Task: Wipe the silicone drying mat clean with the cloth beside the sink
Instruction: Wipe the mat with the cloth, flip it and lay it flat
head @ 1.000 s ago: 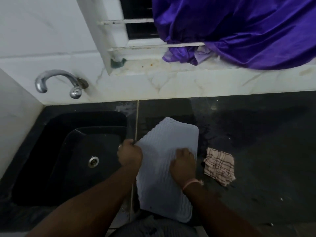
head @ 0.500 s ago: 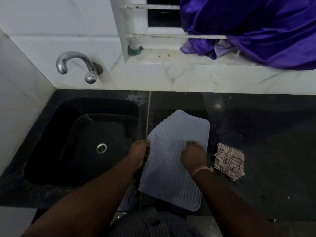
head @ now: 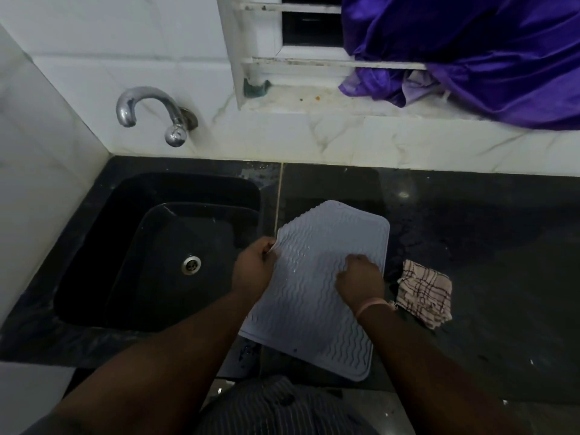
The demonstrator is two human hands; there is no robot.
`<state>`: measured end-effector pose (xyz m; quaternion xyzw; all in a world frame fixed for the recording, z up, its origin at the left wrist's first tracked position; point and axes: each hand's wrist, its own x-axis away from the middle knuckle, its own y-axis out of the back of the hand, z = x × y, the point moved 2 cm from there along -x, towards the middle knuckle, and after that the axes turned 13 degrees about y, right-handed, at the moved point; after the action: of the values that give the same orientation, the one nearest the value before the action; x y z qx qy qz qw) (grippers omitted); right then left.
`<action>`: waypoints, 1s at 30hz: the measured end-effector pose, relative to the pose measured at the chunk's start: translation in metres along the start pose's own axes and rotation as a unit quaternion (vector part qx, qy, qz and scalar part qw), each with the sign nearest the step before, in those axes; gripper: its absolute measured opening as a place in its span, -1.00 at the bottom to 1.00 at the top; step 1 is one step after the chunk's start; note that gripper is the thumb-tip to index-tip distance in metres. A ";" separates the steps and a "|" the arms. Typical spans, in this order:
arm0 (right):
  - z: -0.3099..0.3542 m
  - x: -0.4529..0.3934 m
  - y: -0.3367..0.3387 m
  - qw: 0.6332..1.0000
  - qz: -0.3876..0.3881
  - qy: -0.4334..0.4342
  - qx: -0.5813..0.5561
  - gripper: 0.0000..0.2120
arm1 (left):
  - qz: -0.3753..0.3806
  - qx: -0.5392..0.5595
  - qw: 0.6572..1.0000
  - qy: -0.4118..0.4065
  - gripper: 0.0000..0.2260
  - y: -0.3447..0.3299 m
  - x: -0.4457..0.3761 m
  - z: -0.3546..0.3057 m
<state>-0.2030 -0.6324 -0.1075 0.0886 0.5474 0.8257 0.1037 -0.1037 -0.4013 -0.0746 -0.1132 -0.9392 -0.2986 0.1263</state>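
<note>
On the dark counter (head: pixel 470 246) right of the sink (head: pixel 157 246) lies the mat (head: pixel 314 309). Left hand (head: pixel 254 271) pinches its left edge; right hand (head: pixel 361 281) rests on it, fingers curled. Cloth (head: pixel 425 291) lies just right of the mat, untouched. Since a second ago the mat's left edge has lifted slightly. Counter beyond the cloth lies open.

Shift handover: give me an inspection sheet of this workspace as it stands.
Surface: dark countertop, wet patches near the mat.
Job's things: grey silicone mat beside the sink; checked cloth lies right of the mat, untouched.
Clutter: nothing seen.
Grip: left hand pinches the mat's left edge; right hand rests curled on the mat.
Cables: nothing seen.
Surroundings: tap, white tiles, purple fabric on the window ledge.
</note>
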 end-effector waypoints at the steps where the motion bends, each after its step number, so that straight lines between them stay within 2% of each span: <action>1: 0.000 0.000 0.000 1.000 0.001 0.004 0.003 -0.86 | -0.001 -0.024 1.000 -0.010 -0.78 0.000 -0.001 0.002; 4: 0.001 0.000 0.002 1.000 -0.001 0.008 0.009 -0.83 | 0.041 -0.025 0.999 0.026 -0.57 -0.007 -0.008 0.008; 7: 0.000 0.000 0.003 1.000 0.004 0.012 0.011 -0.82 | 0.070 0.035 0.991 0.105 -0.71 -0.010 -0.020 0.009; 10: -0.001 0.000 0.003 1.000 0.017 0.014 0.009 -0.73 | 0.058 0.070 0.988 0.128 -0.82 -0.004 -0.034 -0.011; 14: -0.006 -0.003 0.005 0.999 0.030 0.009 0.003 -0.71 | 0.024 -0.004 0.983 0.184 -0.74 -0.009 -0.059 -0.031; 16: -0.012 0.000 0.007 0.999 -0.002 -0.033 -0.039 -0.64 | 0.018 -0.065 0.972 0.226 -0.81 -0.011 -0.063 -0.028; 19: -0.014 0.014 0.009 0.983 -0.066 -0.170 -0.033 -0.50 | 0.007 -0.150 0.958 0.243 -0.83 -0.006 -0.054 -0.016; 22: -0.008 0.022 0.009 0.965 -0.021 -0.262 -0.016 -0.35 | -0.002 -0.168 0.954 0.247 -0.82 0.000 -0.046 -0.003; 26: -0.010 0.005 0.020 0.949 -0.035 -0.260 -0.175 -0.76 | -0.027 -0.128 0.959 0.252 -0.80 0.005 -0.042 0.008; 30: 0.003 -0.015 0.035 0.934 -0.036 -0.226 -0.275 -0.72 | -0.054 -0.033 0.955 0.289 -0.82 0.010 -0.041 0.024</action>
<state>-0.1906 -0.6471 -0.0747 0.2212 0.2636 0.8978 0.2748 -0.0657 -0.3848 -0.1002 0.0249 -0.8568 -0.3562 0.3721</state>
